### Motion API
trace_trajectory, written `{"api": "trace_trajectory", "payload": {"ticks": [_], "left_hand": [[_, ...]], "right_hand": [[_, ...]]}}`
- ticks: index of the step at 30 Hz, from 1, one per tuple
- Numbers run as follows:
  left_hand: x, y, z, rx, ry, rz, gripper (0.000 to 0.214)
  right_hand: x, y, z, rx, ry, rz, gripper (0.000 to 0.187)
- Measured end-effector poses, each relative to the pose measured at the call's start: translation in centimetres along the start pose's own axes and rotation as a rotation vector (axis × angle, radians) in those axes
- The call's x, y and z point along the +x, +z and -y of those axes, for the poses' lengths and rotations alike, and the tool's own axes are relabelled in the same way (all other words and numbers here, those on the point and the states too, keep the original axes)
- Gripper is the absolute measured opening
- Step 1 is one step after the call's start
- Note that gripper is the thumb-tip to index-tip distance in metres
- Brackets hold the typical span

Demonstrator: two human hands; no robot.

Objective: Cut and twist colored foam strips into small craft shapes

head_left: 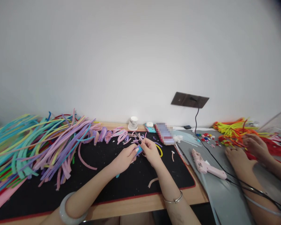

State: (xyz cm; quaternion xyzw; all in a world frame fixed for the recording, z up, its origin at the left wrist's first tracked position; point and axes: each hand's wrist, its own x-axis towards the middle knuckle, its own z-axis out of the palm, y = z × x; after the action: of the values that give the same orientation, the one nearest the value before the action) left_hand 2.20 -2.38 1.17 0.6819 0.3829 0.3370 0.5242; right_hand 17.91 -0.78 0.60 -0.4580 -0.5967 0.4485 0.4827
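Over the black mat, my left hand [126,156] is closed on blue pipe cleaners [139,150], whose short bluish piece shows between the two hands. My right hand [150,150] meets it there, fingertips pinched together on the same blue piece; the exact hold is partly hidden by the fingers. Just beyond the right hand a yellow pipe cleaner [160,151] curves on the mat. Behind both hands lie cut purple and pink pieces. A pinkish-tan pipe cleaner piece [153,182] rests below my right wrist.
A big heap of colourful pipe cleaners [53,143] covers the left. Along the back stand a paper cup [133,123] and a phone [165,133], its screen blurred. To the right lie a pink glue gun [207,167], its cord, pompoms [206,136] and another person's hands [255,147].
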Motion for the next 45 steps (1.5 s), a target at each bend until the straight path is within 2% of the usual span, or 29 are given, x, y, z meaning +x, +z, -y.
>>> {"api": "trace_trajectory", "payload": {"ticks": [4, 10, 15, 23, 30, 37, 41, 45], "left_hand": [[0.0, -0.1, 0.1, 0.052, 0.061, 0.016, 0.038], [0.0, -0.2, -0.1, -0.017, 0.024, 0.093, 0.039], [-0.2, -0.3, -0.5, -0.085, 0.005, 0.142, 0.038], [-0.1, -1.0, 0.1, -0.012, -0.039, 0.086, 0.038], [-0.1, -0.8, -0.1, -0.008, -0.041, 0.102, 0.041], [0.0, -1.0, 0.6, -0.111, -0.095, 0.105, 0.044], [0.2, -0.7, 0.9, -0.227, -0.117, 0.061, 0.045], [0.2, -0.3, 0.9, -0.350, -0.141, 0.141, 0.044]], "right_hand": [[-0.1, 0.1, 0.2, 0.065, 0.028, -0.003, 0.028], [-0.3, 0.4, 0.2, 0.247, 0.070, 0.042, 0.036], [-0.2, 0.3, 0.2, 0.316, 0.094, 0.094, 0.038], [0.2, -0.4, -0.6, 0.267, 0.082, 0.153, 0.031], [0.0, 0.0, -0.4, 0.249, 0.061, 0.067, 0.036], [0.1, -0.2, -0.3, 0.278, 0.057, 0.080, 0.036], [-0.2, 0.1, -0.1, 0.190, 0.052, 0.186, 0.045], [-0.5, 0.6, -0.1, 0.117, 0.045, 0.256, 0.053]]}}
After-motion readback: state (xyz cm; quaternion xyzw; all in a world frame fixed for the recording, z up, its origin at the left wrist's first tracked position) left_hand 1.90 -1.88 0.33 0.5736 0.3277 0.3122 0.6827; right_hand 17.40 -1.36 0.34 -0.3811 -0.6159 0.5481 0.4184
